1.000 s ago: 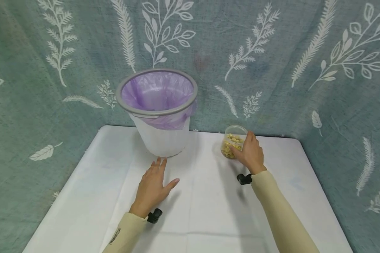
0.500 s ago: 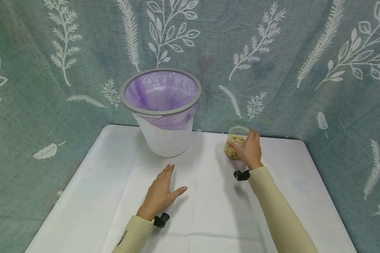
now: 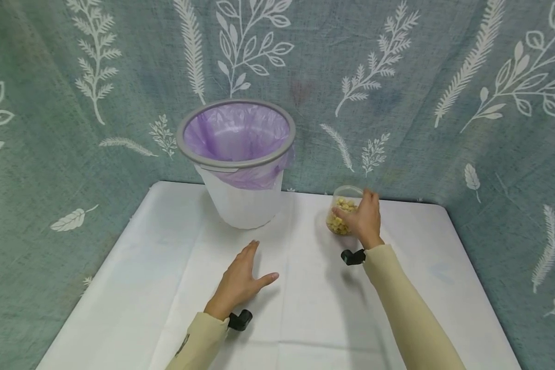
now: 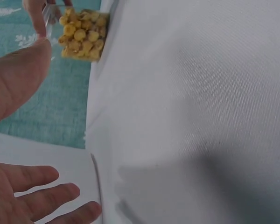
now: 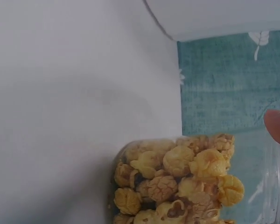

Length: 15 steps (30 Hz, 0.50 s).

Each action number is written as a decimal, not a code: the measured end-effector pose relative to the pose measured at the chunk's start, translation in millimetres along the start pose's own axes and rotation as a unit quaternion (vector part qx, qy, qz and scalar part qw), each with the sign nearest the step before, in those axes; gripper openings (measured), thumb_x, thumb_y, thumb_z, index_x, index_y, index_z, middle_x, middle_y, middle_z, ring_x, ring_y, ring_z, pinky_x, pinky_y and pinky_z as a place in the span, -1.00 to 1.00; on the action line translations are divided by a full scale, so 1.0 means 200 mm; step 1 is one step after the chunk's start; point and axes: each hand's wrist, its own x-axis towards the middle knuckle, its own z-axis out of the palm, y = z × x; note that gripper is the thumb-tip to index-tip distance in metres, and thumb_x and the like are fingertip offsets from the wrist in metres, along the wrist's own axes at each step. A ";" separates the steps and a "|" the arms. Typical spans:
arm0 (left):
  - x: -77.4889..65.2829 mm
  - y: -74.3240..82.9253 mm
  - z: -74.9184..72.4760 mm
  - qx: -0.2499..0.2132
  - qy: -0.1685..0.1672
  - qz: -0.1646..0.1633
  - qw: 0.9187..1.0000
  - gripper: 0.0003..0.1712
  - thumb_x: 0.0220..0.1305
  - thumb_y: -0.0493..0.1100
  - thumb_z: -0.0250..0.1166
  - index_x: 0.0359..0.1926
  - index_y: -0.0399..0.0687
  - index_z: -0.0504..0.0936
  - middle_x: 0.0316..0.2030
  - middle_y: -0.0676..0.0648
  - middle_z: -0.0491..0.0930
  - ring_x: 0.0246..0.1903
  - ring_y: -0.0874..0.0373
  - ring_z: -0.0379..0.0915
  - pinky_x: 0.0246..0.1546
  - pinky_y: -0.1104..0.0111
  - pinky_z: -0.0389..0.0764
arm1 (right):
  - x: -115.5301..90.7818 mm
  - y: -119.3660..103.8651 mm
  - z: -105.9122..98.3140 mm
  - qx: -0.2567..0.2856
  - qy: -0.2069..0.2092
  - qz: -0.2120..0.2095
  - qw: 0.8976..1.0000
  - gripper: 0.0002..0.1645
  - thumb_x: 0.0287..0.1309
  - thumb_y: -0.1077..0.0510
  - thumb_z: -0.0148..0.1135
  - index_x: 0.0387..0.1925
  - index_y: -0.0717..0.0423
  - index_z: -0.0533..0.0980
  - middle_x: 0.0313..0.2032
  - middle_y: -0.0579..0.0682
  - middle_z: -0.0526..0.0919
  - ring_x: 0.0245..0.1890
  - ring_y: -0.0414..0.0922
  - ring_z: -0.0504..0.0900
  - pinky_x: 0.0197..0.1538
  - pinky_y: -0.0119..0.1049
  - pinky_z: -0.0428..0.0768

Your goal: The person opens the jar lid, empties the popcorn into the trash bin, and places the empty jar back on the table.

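Note:
In the head view, a clear plastic jar (image 3: 336,226) without a visible lid holds yellow popcorn (image 4: 84,35). My right hand (image 3: 366,222) grips it from the right, thumb across the near side; the far fingers are mostly hidden behind it. Whether its base touches the table I cannot tell. In the right wrist view the popcorn (image 5: 177,182) fills the lower part of the jar, and one fingertip shows by the rim. My left hand (image 3: 237,283) is over the table in front of the bin, fingers extended and thumb spread, holding nothing.
A white bin (image 3: 245,208) with a grey rim and purple liner (image 3: 238,133) stands at the back of the table, left of the jar. White cloth covers the table (image 3: 305,308). Green leaf-patterned curtains (image 3: 314,77) hang right behind it and at both sides.
My left hand has drawn back a little from the bin and shifted right. The right thumb has moved further across the jar, which has stayed nearly in place. The head view has shifted slightly.

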 end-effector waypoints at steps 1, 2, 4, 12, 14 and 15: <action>0.00 0.00 0.00 -0.003 0.000 0.001 1.000 0.19 0.24 0.24 0.52 0.60 -0.30 0.16 0.56 -0.31 0.20 0.53 -0.26 0.15 0.45 -0.16 0.31 | -0.01 0.00 0.00 0.002 -0.001 -0.004 1.000 0.31 0.14 -0.20 0.55 0.59 0.40 0.05 0.46 0.44 0.17 0.41 0.38 0.30 0.41 0.30 0.36; 0.01 0.01 0.00 -0.007 0.000 0.002 1.000 0.19 0.23 0.24 0.52 0.60 -0.30 0.16 0.56 -0.31 0.21 0.53 -0.26 0.16 0.45 -0.16 0.31 | -0.02 0.00 0.00 0.005 -0.002 -0.009 1.000 0.31 0.13 -0.20 0.56 0.58 0.40 0.06 0.44 0.44 0.19 0.39 0.38 0.32 0.40 0.30 0.37; 0.01 0.01 0.01 -0.015 -0.001 0.004 1.000 0.19 0.23 0.24 0.53 0.60 -0.29 0.16 0.56 -0.31 0.21 0.53 -0.25 0.15 0.46 -0.15 0.30 | -0.05 -0.01 0.00 0.011 -0.006 -0.017 1.000 0.30 0.11 -0.20 0.57 0.58 0.40 0.09 0.41 0.42 0.23 0.35 0.36 0.37 0.37 0.29 0.40; 0.06 0.06 0.02 -0.041 0.003 0.011 0.999 0.21 0.19 0.25 0.56 0.60 -0.26 0.17 0.55 -0.29 0.24 0.51 -0.24 0.19 0.45 -0.15 0.31 | -0.20 -0.11 -0.03 0.055 -0.025 -0.048 0.997 0.28 0.10 -0.15 0.61 0.58 0.36 0.12 0.42 0.33 0.26 0.38 0.28 0.38 0.32 0.26 0.45; 0.07 0.09 0.03 -0.049 0.006 0.014 0.999 0.22 0.17 0.25 0.57 0.61 -0.24 0.18 0.55 -0.28 0.24 0.51 -0.24 0.19 0.45 -0.15 0.32 | -0.24 -0.14 -0.04 0.071 -0.034 -0.057 0.995 0.29 0.10 -0.15 0.61 0.59 0.36 0.11 0.43 0.32 0.28 0.39 0.26 0.38 0.33 0.24 0.46; 0.08 0.10 0.03 -0.056 0.009 0.017 0.998 0.22 0.17 0.24 0.58 0.61 -0.23 0.18 0.55 -0.28 0.24 0.51 -0.24 0.20 0.44 -0.16 0.32 | -0.26 -0.16 -0.04 0.079 -0.038 -0.063 0.994 0.29 0.10 -0.15 0.62 0.59 0.35 0.11 0.42 0.31 0.29 0.40 0.26 0.38 0.34 0.22 0.47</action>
